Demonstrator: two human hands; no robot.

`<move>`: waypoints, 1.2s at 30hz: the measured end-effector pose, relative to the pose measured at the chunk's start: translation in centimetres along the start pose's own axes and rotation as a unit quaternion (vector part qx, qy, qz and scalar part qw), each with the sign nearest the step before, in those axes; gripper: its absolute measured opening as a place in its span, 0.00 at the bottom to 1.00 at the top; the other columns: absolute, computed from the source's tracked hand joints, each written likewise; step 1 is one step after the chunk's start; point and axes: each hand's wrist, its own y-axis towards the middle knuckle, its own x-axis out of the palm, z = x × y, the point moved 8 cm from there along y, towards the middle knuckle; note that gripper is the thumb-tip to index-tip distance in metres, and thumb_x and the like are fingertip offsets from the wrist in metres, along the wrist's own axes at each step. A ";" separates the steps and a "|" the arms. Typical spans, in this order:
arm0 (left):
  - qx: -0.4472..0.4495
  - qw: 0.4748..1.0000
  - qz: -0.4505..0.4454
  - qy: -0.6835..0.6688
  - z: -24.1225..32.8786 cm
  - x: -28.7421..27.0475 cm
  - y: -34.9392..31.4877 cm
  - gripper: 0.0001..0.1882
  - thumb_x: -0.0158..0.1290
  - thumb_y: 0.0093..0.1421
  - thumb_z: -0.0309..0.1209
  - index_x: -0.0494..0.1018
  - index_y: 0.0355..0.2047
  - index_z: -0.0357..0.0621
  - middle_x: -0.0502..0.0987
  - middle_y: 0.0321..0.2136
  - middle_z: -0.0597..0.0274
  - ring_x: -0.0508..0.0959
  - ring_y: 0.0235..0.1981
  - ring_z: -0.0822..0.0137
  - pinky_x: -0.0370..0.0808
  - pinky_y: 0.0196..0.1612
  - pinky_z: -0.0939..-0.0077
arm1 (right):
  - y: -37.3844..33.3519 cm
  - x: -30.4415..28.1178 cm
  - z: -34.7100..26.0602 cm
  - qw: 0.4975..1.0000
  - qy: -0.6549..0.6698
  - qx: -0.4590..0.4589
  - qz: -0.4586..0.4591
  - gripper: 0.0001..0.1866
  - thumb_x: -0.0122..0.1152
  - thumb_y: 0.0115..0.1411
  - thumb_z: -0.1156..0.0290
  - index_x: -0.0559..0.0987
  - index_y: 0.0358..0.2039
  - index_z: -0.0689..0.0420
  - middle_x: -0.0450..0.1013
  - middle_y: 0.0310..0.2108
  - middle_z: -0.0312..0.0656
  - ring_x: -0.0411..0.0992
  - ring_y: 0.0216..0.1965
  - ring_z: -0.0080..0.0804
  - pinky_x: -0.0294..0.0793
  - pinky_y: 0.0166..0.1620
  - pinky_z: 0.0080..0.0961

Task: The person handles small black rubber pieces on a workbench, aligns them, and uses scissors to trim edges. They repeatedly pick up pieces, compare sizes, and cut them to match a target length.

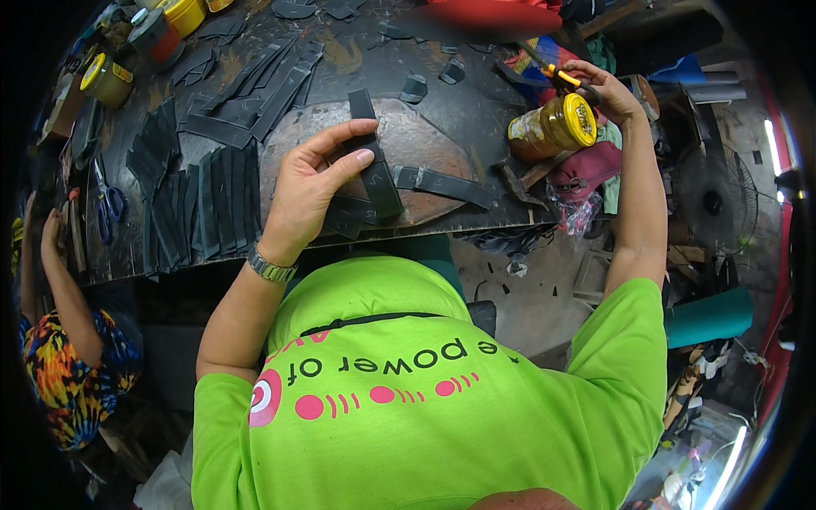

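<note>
Between the thumb and forefinger of my left hand [310, 174] is a black leather strip [382, 189], held upright over a worn, roundish board [297, 144]. Another dark strip [450, 185] lies across the board to its right, and more pieces lie partly beneath the held strip. Out at the far right, my right hand [605, 89] has its fingers closed around the black and orange handles of what look like scissors [561, 76]. Their far end points up and left. Just below that hand, a glass jar with a yellow lid [544, 129] rests tilted.
Rows of cut black strips [225, 200] cover the left of the dark table [348, 59]. Blue-handled scissors [109, 204] and another yellow-lidded jar [106, 79] lie farther left. A hammer [531, 178] is by the right edge. Another person's arm [64, 289] reaches in at left; a fan [712, 191] stands right.
</note>
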 end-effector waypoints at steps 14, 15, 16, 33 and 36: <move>-0.018 1.000 -0.004 0.003 -0.3 0.2 0.3 0.26 0.60 0.63 0.19 0.74 0.63 0.41 0.75 0.57 0.66 0.77 0.43 0.80 0.78 0.46 0.85 | -3.4 1.9 1.1 0.961 0.204 -0.163 0.086 0.37 0.72 0.57 0.77 0.69 0.67 0.54 0.75 0.55 0.40 0.77 0.51 0.30 0.79 0.56 0.25; -0.017 1.000 -0.004 0.010 -0.3 0.2 0.3 0.27 0.60 0.63 0.19 0.74 0.63 0.41 0.74 0.58 0.66 0.77 0.43 0.80 0.78 0.46 0.85 | -3.7 2.3 0.5 0.957 0.212 -0.181 0.080 0.36 0.71 0.58 0.77 0.70 0.67 0.53 0.76 0.52 0.40 0.78 0.49 0.28 0.81 0.53 0.23; -0.017 1.000 -0.006 0.014 -0.3 0.3 0.3 0.27 0.60 0.63 0.19 0.74 0.63 0.42 0.73 0.60 0.66 0.77 0.44 0.80 0.78 0.46 0.85 | -4.0 2.0 0.2 0.950 0.229 -0.184 0.110 0.36 0.71 0.59 0.77 0.69 0.67 0.53 0.76 0.52 0.41 0.78 0.48 0.29 0.81 0.52 0.24; 0.084 0.996 -0.018 0.035 1.5 1.0 0.9 0.30 0.61 0.61 0.17 0.71 0.65 0.40 0.72 0.61 0.63 0.76 0.52 0.76 0.77 0.55 0.82 | -14.5 11.6 -11.5 0.852 0.420 -0.304 0.072 0.27 0.60 0.67 0.77 0.64 0.64 0.69 0.70 0.44 0.49 0.70 0.39 0.30 0.75 0.35 0.23; 0.095 0.995 -0.015 0.021 1.7 1.1 0.9 0.31 0.61 0.61 0.17 0.71 0.65 0.39 0.73 0.61 0.62 0.76 0.53 0.75 0.76 0.57 0.81 | -16.1 20.5 -8.3 0.899 0.377 -0.175 0.139 0.35 0.70 0.61 0.70 0.66 0.65 0.63 0.73 0.41 0.47 0.75 0.30 0.28 0.75 0.26 0.15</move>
